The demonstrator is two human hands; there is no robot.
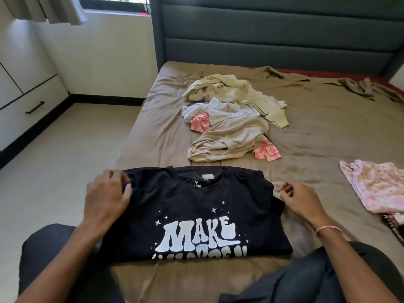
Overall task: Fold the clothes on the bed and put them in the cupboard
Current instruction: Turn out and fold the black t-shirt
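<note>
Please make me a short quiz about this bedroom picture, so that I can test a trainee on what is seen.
1. True or false: the black T-shirt lies on the floor.
2. Where is the pile of unfolded clothes? A: on the bed, beyond the T-shirt. B: in a drawer. C: on the person's lap.
3. Fill in: the whole word readable on the T-shirt is ____.
Key: 1 false; 2 A; 3 MAKE.
</note>
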